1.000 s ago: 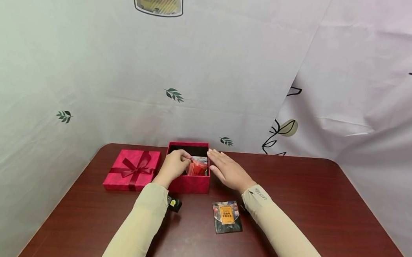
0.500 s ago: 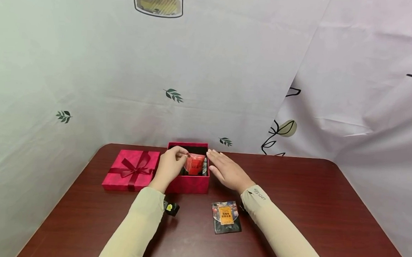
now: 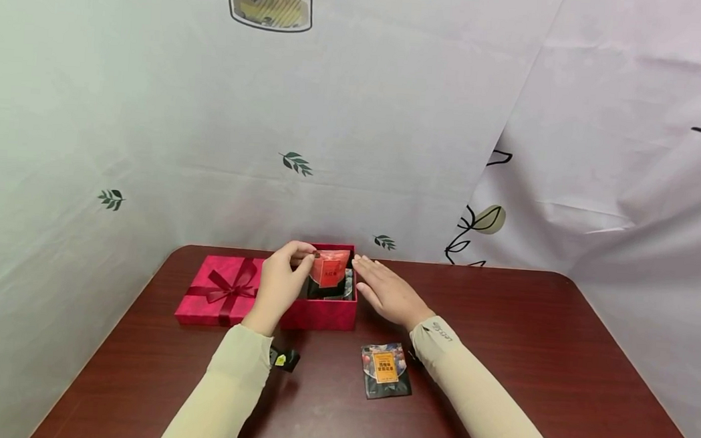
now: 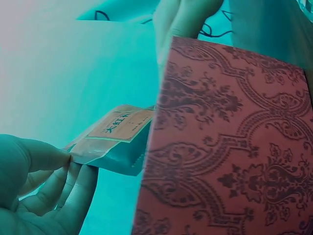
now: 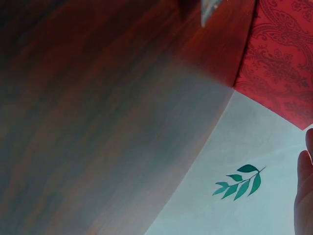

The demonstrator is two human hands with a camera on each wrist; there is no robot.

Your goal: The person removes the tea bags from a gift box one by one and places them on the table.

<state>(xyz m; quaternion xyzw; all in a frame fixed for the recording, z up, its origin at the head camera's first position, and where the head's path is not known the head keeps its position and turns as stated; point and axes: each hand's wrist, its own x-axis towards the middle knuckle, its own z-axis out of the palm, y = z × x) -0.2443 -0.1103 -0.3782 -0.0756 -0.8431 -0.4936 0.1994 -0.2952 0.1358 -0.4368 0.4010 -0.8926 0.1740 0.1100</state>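
Observation:
Between thumb and fingers my left hand (image 3: 280,278) pinches a corner of a red and black sachet (image 3: 329,271) with an orange label. The sachet stands tilted over the opening of a red gift box (image 3: 320,316). In the left wrist view the fingertips grip the sachet's (image 4: 120,129) end, while the patterned box wall (image 4: 225,147) hides its far part. My right hand (image 3: 391,294) lies with fingers straight against the box's right rim; only the edge of that hand (image 5: 304,191) shows in the right wrist view. Another packet (image 3: 348,284) partly shows inside the box.
The red box lid (image 3: 222,291) with its ribbon bow lies left of the box. A dark sachet with a yellow label (image 3: 386,370) rests on the brown table (image 3: 500,335) in front of the right forearm. A printed pale cloth (image 3: 393,114) hangs behind the table.
My left hand has moved left and slightly up, drawing the red sachet up from inside the box, so more of it shows. The right hand has stayed at the rim.

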